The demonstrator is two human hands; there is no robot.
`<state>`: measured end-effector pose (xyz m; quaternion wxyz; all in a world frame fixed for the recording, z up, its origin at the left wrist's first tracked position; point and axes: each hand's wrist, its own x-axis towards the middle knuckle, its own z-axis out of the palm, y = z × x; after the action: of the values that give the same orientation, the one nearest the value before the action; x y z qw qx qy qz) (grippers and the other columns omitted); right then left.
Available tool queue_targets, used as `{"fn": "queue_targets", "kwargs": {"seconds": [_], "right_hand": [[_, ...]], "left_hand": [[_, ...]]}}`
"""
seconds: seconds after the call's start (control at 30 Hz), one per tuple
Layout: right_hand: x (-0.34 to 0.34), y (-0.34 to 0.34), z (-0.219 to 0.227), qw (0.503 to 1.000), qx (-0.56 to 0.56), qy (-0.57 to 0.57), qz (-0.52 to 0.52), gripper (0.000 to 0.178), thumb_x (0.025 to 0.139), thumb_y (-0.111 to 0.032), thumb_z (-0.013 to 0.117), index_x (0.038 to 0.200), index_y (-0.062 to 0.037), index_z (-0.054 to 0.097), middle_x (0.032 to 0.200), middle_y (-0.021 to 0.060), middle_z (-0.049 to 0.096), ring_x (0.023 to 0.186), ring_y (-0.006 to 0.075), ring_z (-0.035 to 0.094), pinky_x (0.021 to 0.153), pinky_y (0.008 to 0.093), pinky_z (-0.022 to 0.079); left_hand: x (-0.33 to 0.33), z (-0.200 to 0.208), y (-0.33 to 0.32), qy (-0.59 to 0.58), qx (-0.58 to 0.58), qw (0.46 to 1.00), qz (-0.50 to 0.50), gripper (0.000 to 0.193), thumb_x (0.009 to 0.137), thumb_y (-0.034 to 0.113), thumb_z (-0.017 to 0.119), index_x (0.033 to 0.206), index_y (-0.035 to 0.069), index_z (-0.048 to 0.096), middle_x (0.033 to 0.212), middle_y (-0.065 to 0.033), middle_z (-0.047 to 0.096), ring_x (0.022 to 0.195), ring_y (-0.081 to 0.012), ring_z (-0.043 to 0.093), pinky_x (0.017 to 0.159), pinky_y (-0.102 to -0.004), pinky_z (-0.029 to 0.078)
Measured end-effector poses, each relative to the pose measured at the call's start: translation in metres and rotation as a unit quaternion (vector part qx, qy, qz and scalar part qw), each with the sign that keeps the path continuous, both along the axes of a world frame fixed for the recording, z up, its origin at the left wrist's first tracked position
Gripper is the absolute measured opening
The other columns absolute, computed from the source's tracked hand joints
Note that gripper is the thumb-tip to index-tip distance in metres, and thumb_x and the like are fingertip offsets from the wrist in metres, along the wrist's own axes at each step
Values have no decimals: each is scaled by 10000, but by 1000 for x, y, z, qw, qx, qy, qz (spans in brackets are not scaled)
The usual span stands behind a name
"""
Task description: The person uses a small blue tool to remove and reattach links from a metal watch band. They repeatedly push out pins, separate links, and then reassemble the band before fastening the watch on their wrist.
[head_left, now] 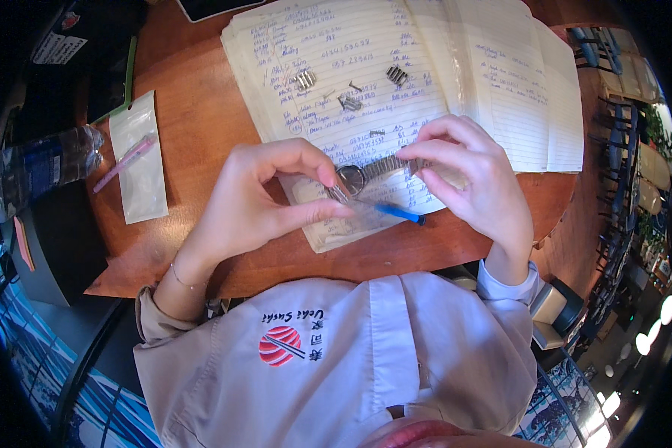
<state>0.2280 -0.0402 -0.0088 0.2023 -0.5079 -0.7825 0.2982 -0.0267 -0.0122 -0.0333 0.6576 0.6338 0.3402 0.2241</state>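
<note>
A wristwatch with a round dark dial and a metal link bracelet is stretched between my two hands above the open notebook. My left hand pinches the bracelet end beside the dial between thumb and fingers. On the other side, my right hand grips the far end of the bracelet, its fingertips closed over the links. Just below the watch lies a slim tool with a blue handle, its tip partly hidden near my left fingers. Several loose metal bracelet links are scattered on the handwritten page.
The notebook covers much of the wooden table. To the left are a white packet, a pink pen on it and a clear plastic bottle. A dark flat device touches the far edge. Chairs stand beyond the table's right side.
</note>
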Motion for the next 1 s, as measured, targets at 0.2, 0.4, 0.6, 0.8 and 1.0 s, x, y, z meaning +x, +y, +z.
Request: {"fn": "queue_targets", "kwargs": {"seconds": [0.2, 0.4, 0.6, 0.8, 1.0], "right_hand": [[0, 0, -1, 1000, 3, -4, 1, 248, 684, 33, 618, 902, -76, 662, 881, 77, 562, 828, 251, 555, 732, 330, 465], [0, 1, 0, 1000, 3, -4, 11, 253, 690, 26, 622, 922, -71, 656, 887, 83, 574, 831, 255, 565, 735, 331, 469], [2, 4, -3, 996, -45, 72, -6, 245, 704, 20, 646, 945, -27, 639, 871, 97, 611, 780, 226, 596, 718, 304, 479], [7, 6, -6, 986, -100, 137, -9, 255, 710, -6, 683, 961, -25, 641, 883, 75, 637, 759, 158, 595, 714, 266, 478], [7, 6, -6, 978, -119, 170, -13, 238, 727, -46, 702, 958, -34, 647, 880, 47, 639, 791, 131, 587, 732, 250, 470]], "left_hand": [[1, -1, 1, -17, -43, 999, -17, 207, 699, 15, 739, 816, 5, 569, 827, -86, 646, 798, -143, 620, 741, -259, 473], [2, 0, 1, -18, -14, 999, -40, 165, 709, 21, 727, 802, 2, 593, 801, -74, 651, 781, -135, 612, 735, -255, 462], [2, -4, -1, -64, -65, 996, -16, 158, 688, 25, 746, 789, -11, 630, 782, -97, 651, 764, -161, 616, 719, -274, 466], [0, -4, 0, -88, -111, 990, -17, 164, 674, 32, 760, 773, -12, 636, 776, -119, 646, 744, -182, 607, 694, -290, 466], [2, -2, -1, -74, -117, 990, 2, 152, 679, 26, 757, 737, -10, 621, 777, -118, 647, 754, -180, 602, 693, -287, 459]]}}
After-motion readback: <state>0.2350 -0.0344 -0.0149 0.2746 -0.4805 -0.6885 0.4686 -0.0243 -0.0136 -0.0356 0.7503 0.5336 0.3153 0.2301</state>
